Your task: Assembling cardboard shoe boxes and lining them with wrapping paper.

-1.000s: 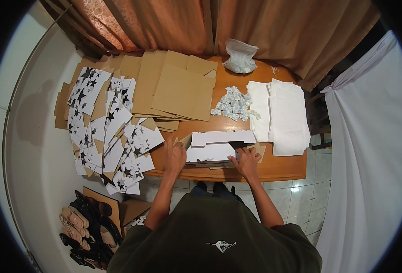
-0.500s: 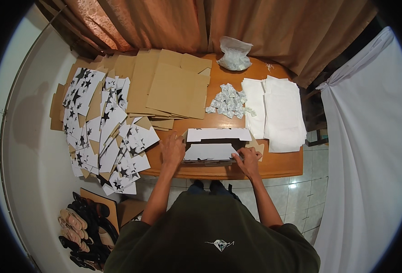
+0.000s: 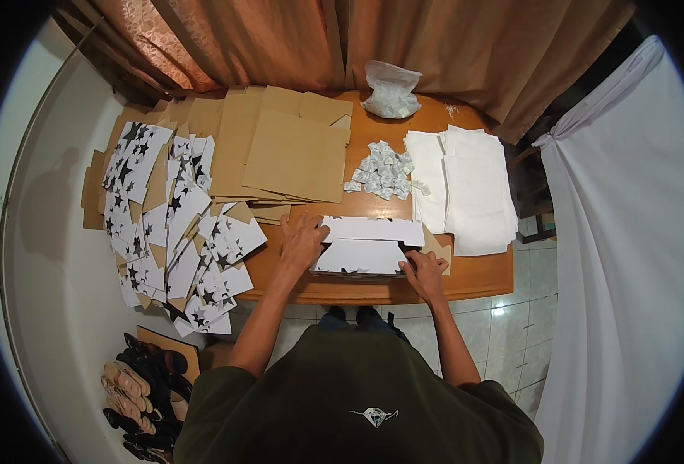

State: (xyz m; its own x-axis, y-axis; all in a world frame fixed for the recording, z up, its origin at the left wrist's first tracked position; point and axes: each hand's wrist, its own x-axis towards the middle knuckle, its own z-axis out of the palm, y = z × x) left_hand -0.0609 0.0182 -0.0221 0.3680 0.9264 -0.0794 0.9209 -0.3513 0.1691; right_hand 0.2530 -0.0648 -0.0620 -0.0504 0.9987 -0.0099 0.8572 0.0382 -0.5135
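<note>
A white cardboard box with black stars on its side lies at the table's near edge, in front of me. Its two long flaps are folded inward and nearly meet across the top. My left hand grips the left end, fingers bent over the far left corner. At the right end, my right hand has thumb and fingers closed about the near corner. A brown cardboard flap sticks out beyond that end. The inner parts of the box are mostly hidden under the flaps.
Flat star-printed cardboard pieces overlap on the left, beside stacked brown cardboard sheets. A pile of small white sachets lies beyond the box. White paper sheets are at right; a plastic bag stands at the back.
The near flap has tipped down away from me, closing most of the dark gap in the box top. My left hand has shifted to the far left corner; my right hand stays at the right end.
</note>
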